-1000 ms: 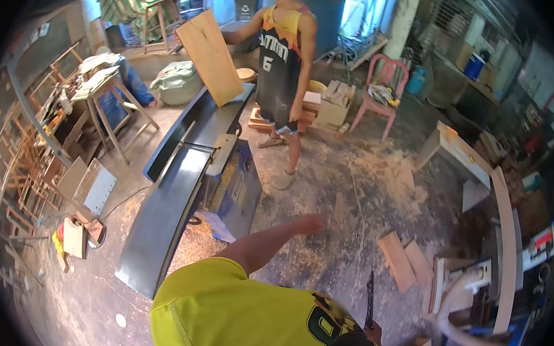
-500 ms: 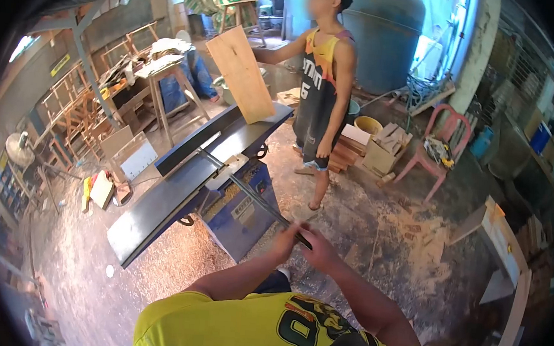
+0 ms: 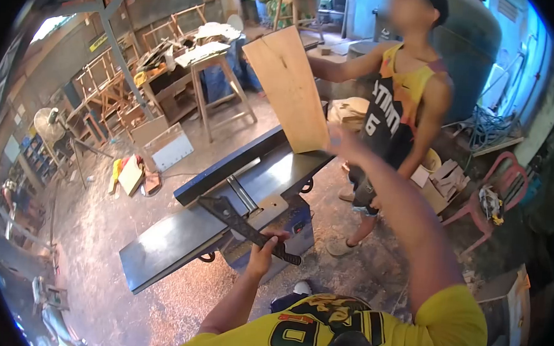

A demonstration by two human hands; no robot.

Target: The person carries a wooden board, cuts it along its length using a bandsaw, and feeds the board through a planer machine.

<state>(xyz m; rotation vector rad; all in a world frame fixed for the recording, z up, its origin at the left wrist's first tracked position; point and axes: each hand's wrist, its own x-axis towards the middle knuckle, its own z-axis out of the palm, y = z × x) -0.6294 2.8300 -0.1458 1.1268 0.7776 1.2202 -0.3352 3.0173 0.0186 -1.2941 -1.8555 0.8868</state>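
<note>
My left hand [image 3: 264, 252] is closed around the handle of a black push stick [image 3: 238, 222], its flat far end over the middle of a jointer's metal table [image 3: 169, 239]. My right hand [image 3: 343, 143] is stretched out to the lower right edge of a wooden board [image 3: 289, 87]. Motion blurs its fingers, so I cannot tell whether they grip the board. The board stands tilted, its lower end at the far table of the jointer. A co-worker [image 3: 400, 104] has an arm out behind the board; that hand is mostly hidden.
Wood shavings [image 3: 178, 295] cover the floor by the jointer. A pink plastic chair [image 3: 500, 195] stands at right, near a box of wood offcuts [image 3: 446, 185]. Back left are a wooden stool [image 3: 215, 85], stacked wooden frames [image 3: 106, 90] and a standing fan [image 3: 49, 125].
My right hand has left the push stick and reached forward to the board. My left hand still holds the stick, now turned with its flat side showing. The view has shifted and the co-worker appears nearer.
</note>
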